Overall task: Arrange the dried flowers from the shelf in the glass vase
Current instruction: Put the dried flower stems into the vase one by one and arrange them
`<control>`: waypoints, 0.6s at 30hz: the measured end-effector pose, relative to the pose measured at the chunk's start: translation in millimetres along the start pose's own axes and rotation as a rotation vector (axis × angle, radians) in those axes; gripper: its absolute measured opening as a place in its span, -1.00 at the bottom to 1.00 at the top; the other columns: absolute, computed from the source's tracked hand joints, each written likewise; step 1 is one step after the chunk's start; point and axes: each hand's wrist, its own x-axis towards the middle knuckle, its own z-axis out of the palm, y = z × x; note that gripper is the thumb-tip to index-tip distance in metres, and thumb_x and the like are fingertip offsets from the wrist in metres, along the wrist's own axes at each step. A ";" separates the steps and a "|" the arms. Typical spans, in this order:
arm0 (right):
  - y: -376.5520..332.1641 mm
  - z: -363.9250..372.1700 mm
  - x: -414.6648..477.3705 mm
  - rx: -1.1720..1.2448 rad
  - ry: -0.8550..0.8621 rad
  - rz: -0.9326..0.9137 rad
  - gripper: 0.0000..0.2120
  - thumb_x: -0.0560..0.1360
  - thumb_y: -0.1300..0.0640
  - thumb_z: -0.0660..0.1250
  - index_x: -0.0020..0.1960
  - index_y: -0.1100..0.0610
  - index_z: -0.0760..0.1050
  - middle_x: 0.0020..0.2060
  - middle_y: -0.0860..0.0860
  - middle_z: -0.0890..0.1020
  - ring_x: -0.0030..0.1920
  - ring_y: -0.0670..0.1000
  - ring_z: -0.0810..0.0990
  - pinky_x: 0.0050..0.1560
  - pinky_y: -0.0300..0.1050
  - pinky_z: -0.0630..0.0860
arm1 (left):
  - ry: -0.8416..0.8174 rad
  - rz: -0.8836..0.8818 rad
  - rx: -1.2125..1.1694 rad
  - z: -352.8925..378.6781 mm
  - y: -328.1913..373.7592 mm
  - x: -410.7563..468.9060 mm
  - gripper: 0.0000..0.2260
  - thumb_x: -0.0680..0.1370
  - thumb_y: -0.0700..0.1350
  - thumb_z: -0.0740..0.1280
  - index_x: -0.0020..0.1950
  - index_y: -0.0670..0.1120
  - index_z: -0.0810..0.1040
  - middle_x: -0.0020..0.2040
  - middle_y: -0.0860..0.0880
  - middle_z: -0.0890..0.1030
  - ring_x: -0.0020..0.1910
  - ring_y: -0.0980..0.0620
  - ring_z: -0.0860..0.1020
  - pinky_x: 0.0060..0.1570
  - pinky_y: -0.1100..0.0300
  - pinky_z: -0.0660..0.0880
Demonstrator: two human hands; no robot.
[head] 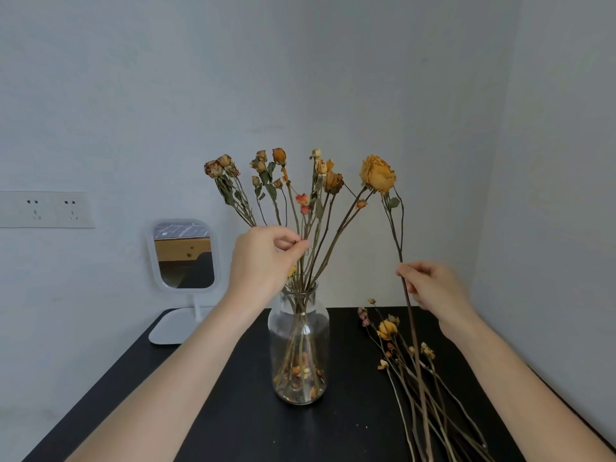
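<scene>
A clear glass vase (299,348) stands mid-table with several dried roses (279,168) fanning out of its neck and loose petals at its bottom. My left hand (263,258) pinches one thin stem just above the vase mouth. My right hand (433,288) holds a long-stemmed yellow dried rose (377,173) upright to the right of the vase, its stem running down past the table's flowers. Several more dried flowers (388,330) lie on the black table at the right.
The black table (233,421) meets white walls behind and at the right. A small white-framed mirror (184,255) on a stand sits at the back left. Wall sockets (50,208) are at the far left.
</scene>
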 end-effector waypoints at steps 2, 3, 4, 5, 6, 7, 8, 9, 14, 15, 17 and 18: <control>0.9 1.6 0.0 0.000 0.000 0.000 -0.86 0.54 0.12 0.26 0.00 0.16 0.54 -0.41 -0.01 0.46 -0.40 -0.10 0.39 -0.35 -0.27 0.28 | -0.100 -0.021 0.063 2.9 -2.7 1.0 -0.84 0.45 0.00 0.41 -0.06 -0.04 0.67 -0.26 0.12 0.59 -0.29 0.23 0.48 -0.28 0.38 0.35; 1.2 2.3 0.0 0.003 -0.001 0.001 -0.86 0.54 0.12 0.26 -0.01 0.16 0.54 -0.40 -0.01 0.46 -0.40 -0.10 0.40 -0.35 -0.27 0.28 | -0.116 -0.030 0.096 4.4 -3.9 1.3 -0.82 0.44 0.02 0.42 -0.04 -0.03 0.66 -0.25 0.09 0.58 -0.29 0.19 0.47 -0.29 0.33 0.36; 1.4 3.0 0.0 0.005 -0.003 0.002 -0.86 0.54 0.12 0.26 -0.01 0.16 0.55 -0.40 -0.01 0.46 -0.40 -0.10 0.40 -0.35 -0.27 0.27 | -0.101 -0.035 0.124 5.8 -4.7 1.3 -0.82 0.43 0.04 0.42 -0.04 -0.01 0.66 -0.27 0.11 0.53 -0.30 0.18 0.44 -0.33 0.31 0.33; 1.6 3.4 0.2 0.005 -0.005 0.003 -0.86 0.54 0.12 0.26 -0.02 0.16 0.55 -0.40 -0.01 0.46 -0.40 -0.10 0.39 -0.35 -0.28 0.27 | -0.066 -0.031 0.141 6.7 -5.4 0.8 -0.82 0.42 0.06 0.43 -0.05 0.00 0.66 -0.30 0.15 0.46 -0.32 0.17 0.41 -0.37 0.30 0.29; 1.7 3.5 0.6 0.003 -0.006 0.003 -0.86 0.53 0.12 0.26 -0.02 0.16 0.55 -0.40 -0.01 0.47 -0.41 -0.10 0.39 -0.36 -0.28 0.27 | -0.033 -0.021 0.146 7.3 -5.8 0.5 -0.82 0.42 0.06 0.43 -0.07 -0.01 0.66 -0.32 0.17 0.41 -0.33 0.16 0.39 -0.40 0.30 0.24; 1.9 3.4 1.0 0.002 -0.007 0.004 -0.86 0.53 0.12 0.26 -0.02 0.16 0.55 -0.40 -0.01 0.47 -0.40 -0.10 0.39 -0.35 -0.27 0.27 | -0.016 -0.011 0.147 7.6 -6.0 0.3 -0.81 0.41 0.06 0.44 -0.08 -0.02 0.66 -0.32 0.17 0.38 -0.33 0.15 0.37 -0.41 0.30 0.22; 2.1 3.3 1.4 0.001 -0.008 0.004 -0.86 0.53 0.12 0.26 -0.02 0.16 0.55 -0.40 -0.01 0.47 -0.40 -0.10 0.40 -0.35 -0.27 0.27 | -0.018 -0.006 0.154 7.6 -6.3 0.2 -0.80 0.41 0.06 0.44 -0.08 -0.02 0.67 -0.31 0.15 0.38 -0.31 0.13 0.38 -0.41 0.29 0.21; 2.4 3.3 1.6 0.001 -0.008 0.004 -0.86 0.53 0.12 0.26 -0.02 0.16 0.55 -0.40 -0.01 0.46 -0.40 -0.10 0.40 -0.35 -0.28 0.27 | -0.034 -0.004 0.168 7.6 -6.8 -0.2 -0.79 0.41 0.07 0.44 -0.06 -0.02 0.67 -0.28 0.13 0.40 -0.28 0.12 0.39 -0.41 0.29 0.21; 4.2 5.3 2.1 0.006 -0.009 0.010 -0.87 0.54 0.12 0.26 -0.03 0.15 0.55 -0.41 -0.01 0.47 -0.40 -0.11 0.40 -0.35 -0.28 0.27 | 0.014 0.065 0.198 4.2 -17.7 -10.2 -0.68 0.38 0.10 0.44 0.08 0.03 0.64 -0.28 0.20 0.32 -0.33 0.21 0.35 -0.42 0.34 0.18; 4.7 5.8 2.2 0.008 -0.009 0.010 -0.87 0.54 0.12 0.26 -0.03 0.15 0.55 -0.40 -0.01 0.47 -0.40 -0.11 0.40 -0.35 -0.28 0.27 | 0.069 0.088 0.203 2.2 -22.6 -15.9 -0.67 0.37 0.13 0.43 0.09 0.05 0.62 -0.26 0.19 0.32 -0.32 0.24 0.35 -0.42 0.37 0.18; 5.3 6.7 2.8 0.017 -0.001 0.003 -0.87 0.54 0.12 0.26 -0.02 0.15 0.54 -0.40 -0.01 0.47 -0.40 -0.11 0.41 -0.35 -0.28 0.28 | 0.188 0.113 0.158 -0.1 -36.4 -30.8 -0.67 0.38 0.20 0.37 0.05 0.06 0.57 -0.19 0.15 0.33 -0.27 0.26 0.37 -0.39 0.40 0.20; 5.0 7.2 3.5 0.022 0.010 -0.003 -0.87 0.54 0.12 0.26 -0.01 0.15 0.54 -0.39 -0.01 0.47 -0.39 -0.11 0.41 -0.35 -0.28 0.29 | 0.232 0.097 0.112 0.8 -45.0 -40.2 -0.65 0.38 0.24 0.30 0.01 0.04 0.53 -0.17 0.15 0.33 -0.25 0.22 0.38 -0.37 0.41 0.22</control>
